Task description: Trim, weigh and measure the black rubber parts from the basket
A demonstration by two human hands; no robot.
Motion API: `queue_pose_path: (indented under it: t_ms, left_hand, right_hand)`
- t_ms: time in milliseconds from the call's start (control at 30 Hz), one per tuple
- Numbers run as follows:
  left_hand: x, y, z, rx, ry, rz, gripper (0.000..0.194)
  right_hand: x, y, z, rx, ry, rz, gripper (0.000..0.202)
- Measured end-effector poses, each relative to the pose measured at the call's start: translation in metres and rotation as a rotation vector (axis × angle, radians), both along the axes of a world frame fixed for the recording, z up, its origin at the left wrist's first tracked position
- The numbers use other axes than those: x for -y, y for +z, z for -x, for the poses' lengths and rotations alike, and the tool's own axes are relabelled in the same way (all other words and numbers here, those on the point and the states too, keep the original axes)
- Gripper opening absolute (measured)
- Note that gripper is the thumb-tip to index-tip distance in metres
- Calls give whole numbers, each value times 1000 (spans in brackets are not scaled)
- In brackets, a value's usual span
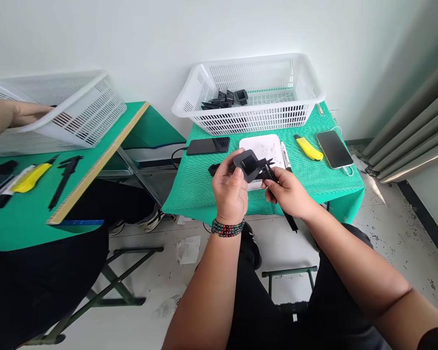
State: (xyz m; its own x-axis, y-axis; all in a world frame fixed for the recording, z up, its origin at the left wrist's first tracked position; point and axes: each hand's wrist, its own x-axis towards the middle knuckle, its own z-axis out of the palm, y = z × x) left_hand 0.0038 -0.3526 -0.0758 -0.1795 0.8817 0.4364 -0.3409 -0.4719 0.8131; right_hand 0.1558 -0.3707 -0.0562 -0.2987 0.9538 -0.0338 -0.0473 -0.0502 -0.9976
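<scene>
Between thumb and fingers, my left hand (230, 190) holds a black plastic part (246, 165) with a square opening, over the near side of a white tray (261, 144). My right hand (288, 192) grips a black caliper (291, 222), whose jaws meet the right side of the part. The caliper's long beam slants down past the table's front edge. Just left of my left hand, a small dark object lies partly hidden on the green cloth.
A white basket (251, 119) with several black parts (224, 98) stands behind the tray. Around it lie a black phone (208, 146), a marker (285, 154), a yellow cutter (309, 148) and another phone (335, 149). At left, a person's hand reaches into another basket (91, 116).
</scene>
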Motion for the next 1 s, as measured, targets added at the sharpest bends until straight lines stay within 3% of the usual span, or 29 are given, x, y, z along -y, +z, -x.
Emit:
queue_pose_path:
  t_ms: [600,867,1000]
  left_hand:
    - [-2,-10,5,-60,-11,-23,45]
    - [-6,-16,7,-264,-17,-107,76]
    - [-7,-20,7,-332,16,-124,75]
  right_hand:
    - [0,-1,-2,23,0,-6,14]
    - [-2,2,-3,-11,3,-7,11]
    - [-4,1,-2,-14,-19,-10,10]
